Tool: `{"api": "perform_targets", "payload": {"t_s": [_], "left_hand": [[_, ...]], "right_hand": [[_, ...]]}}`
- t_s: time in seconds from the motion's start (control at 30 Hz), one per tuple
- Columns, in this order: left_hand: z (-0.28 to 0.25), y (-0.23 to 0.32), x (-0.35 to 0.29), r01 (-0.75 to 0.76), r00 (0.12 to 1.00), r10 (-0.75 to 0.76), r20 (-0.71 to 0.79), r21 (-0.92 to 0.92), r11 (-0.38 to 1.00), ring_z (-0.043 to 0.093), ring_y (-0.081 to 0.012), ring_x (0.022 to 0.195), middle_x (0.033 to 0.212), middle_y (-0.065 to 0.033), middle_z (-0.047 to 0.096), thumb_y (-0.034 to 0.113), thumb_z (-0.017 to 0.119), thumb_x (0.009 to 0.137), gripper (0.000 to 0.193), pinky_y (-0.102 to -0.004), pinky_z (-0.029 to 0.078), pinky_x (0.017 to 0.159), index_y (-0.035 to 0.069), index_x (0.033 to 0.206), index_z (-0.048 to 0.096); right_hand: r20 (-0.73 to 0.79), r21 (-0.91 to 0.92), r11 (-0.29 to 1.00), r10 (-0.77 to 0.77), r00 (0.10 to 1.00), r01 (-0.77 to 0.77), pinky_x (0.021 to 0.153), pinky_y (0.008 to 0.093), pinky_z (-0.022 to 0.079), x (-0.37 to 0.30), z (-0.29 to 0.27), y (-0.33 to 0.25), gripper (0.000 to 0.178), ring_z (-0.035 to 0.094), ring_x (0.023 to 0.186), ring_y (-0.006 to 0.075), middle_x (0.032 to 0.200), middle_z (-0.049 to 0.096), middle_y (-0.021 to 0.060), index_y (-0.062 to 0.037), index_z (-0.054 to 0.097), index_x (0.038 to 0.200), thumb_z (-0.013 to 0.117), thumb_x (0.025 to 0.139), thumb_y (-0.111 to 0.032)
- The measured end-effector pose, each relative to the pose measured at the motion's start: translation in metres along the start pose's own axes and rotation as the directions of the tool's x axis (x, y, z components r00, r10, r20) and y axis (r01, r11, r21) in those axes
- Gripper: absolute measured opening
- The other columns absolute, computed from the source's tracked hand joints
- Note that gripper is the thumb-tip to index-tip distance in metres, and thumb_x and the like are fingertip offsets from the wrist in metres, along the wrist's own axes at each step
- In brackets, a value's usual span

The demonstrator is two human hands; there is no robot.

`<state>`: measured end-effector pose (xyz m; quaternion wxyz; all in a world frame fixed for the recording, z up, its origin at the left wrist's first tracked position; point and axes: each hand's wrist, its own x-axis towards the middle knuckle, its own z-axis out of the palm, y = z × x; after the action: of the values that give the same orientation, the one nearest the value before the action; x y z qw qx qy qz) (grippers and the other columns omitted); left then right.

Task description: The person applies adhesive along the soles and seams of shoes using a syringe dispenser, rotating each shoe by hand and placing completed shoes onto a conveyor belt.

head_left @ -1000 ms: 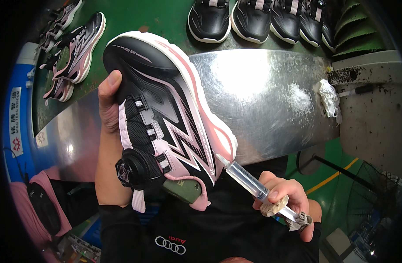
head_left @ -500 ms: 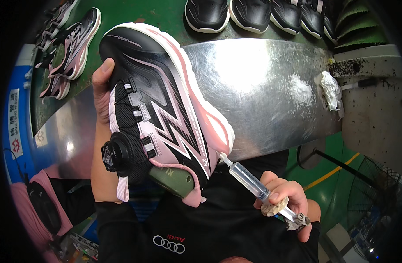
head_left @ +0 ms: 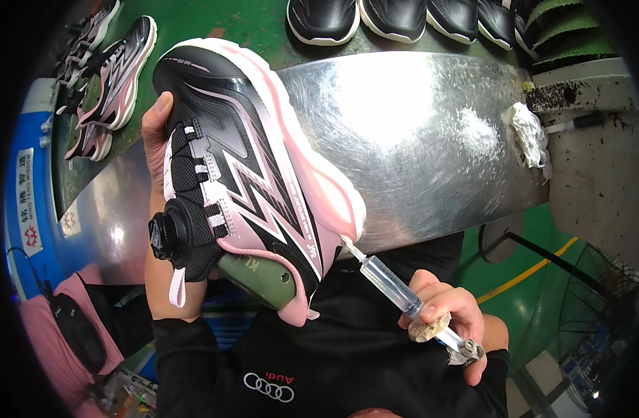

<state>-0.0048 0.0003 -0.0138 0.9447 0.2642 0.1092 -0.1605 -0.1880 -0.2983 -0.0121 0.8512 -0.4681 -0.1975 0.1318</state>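
My left hand [head_left: 156,132] is closed round the toe side of a black and pink sneaker [head_left: 253,139], its thumb showing by the toe and its other fingers hidden behind. The shoe is tilted, toe up and left, with a black dial on its tongue and a green shoe last [head_left: 256,280] inside. In my right hand [head_left: 448,310] is a clear syringe [head_left: 392,285], its flange and plunger end wrapped in crumpled, dirty padding. The syringe's tip meets the seam between the upper and the pink-white sole at the heel.
Beneath the shoe lies a shiny metal plate [head_left: 319,83], with white powder [head_left: 478,136] and crumpled white paper [head_left: 528,136] on its right. Several black shoes [head_left: 323,19] line the far side. More pink-black sneakers [head_left: 124,76] stand at the left. A fan [head_left: 598,299] is at lower right.
The sneaker and my left hand have shifted slightly left. My right hand and the syringe have moved a little left with it, the tip staying at the heel seam.
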Motion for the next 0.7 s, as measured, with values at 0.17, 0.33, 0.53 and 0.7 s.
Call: {"api": "perform_targets", "payload": {"t_s": [0.17,0.33,0.53,0.7], "left_hand": [[-0.003,0.001,0.001,-0.028,0.999,0.030,-0.027,0.074,0.997,0.063,-0.0243,0.093,0.106,-0.0123,0.064,0.032,0.057,0.083,0.040,-0.0373,0.050,0.086,0.003,0.111,0.059],[-0.020,0.017,-0.007,-0.097,0.979,0.126,-0.163,0.176,0.980,0.058,-0.0288,0.105,0.116,-0.0162,0.057,0.030,0.058,0.080,0.048,-0.0431,0.045,0.094,0.002,0.119,0.052],[-0.020,0.028,-0.036,0.075,0.977,0.000,-0.213,0.344,0.936,0.062,-0.0285,0.097,0.107,-0.0161,0.062,0.033,0.055,0.084,0.042,-0.0423,0.047,0.091,0.001,0.112,0.056],[-0.051,0.057,-0.067,0.116,0.971,0.032,-0.238,0.584,0.803,0.061,-0.0294,0.098,0.111,-0.0176,0.060,0.033,0.054,0.085,0.048,-0.0424,0.050,0.087,0.000,0.120,0.050]], "right_hand": [[-0.007,0.000,1.000,-0.026,1.000,0.026,0.072,0.0278,0.031,-0.003,-0.004,0.006,0.093,0.042,0.083,0.0175,0.102,0.059,0.0111,0.0044,0.049,0.120,0.070,0.062,-0.066],[-0.007,0.009,0.999,-0.053,0.999,0.053,0.072,0.0289,0.031,-0.003,-0.008,0.015,0.093,0.043,0.081,0.0176,0.101,0.060,0.0103,0.0038,0.049,0.121,0.070,0.062,-0.065],[0.009,-0.047,0.997,-0.063,0.998,0.063,0.072,0.0285,0.035,0.000,-0.016,0.022,0.093,0.045,0.082,0.0188,0.101,0.058,0.0094,0.0021,0.050,0.120,0.072,0.059,-0.064],[0.043,-0.120,0.986,-0.109,0.993,0.113,0.072,0.0270,0.034,0.013,-0.018,0.025,0.092,0.045,0.083,0.0179,0.101,0.054,0.0078,0.0012,0.051,0.120,0.076,0.057,-0.062]]}}
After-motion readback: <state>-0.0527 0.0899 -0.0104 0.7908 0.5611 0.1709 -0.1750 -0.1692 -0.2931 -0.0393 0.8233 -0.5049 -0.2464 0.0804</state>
